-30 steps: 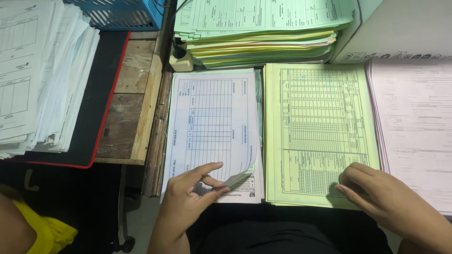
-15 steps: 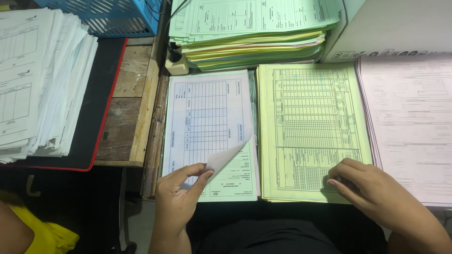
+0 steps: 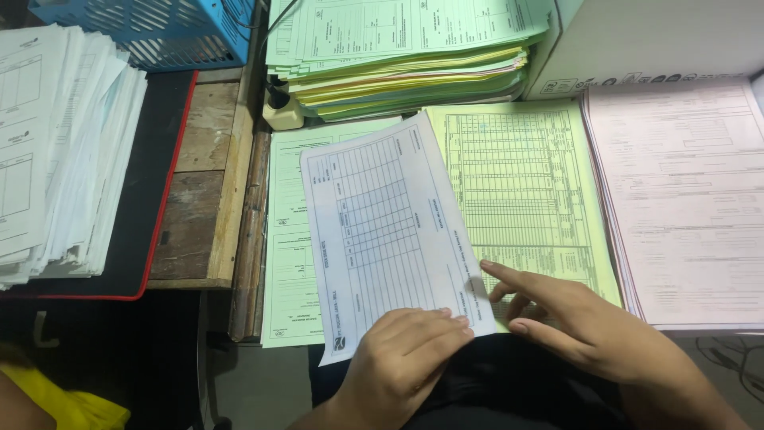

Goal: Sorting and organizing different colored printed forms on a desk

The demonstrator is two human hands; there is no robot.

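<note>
So from the head cam: left hand [image 3: 414, 350] is gripping the bottom edge of a white form sheet [image 3: 390, 231], which sits tilted, overlapping a green sheet [image 3: 288, 263] at its 9 o'clock and the yellow stack [image 3: 525, 183] at its 3 o'clock. Right hand [image 3: 573, 318] is loosely spread, fingertips resting on the yellow stack, holding nothing. Pink stack [image 3: 684, 199] is over at 3 o'clock, more green paper [image 3: 406, 48] piled at 12 o'clock on the desk [image 3: 203, 191].

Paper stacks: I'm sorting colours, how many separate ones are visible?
5: white stack far left, mixed green-yellow pile at top, green stack under the lifted white form, yellow stack, pink stack right.
</note>
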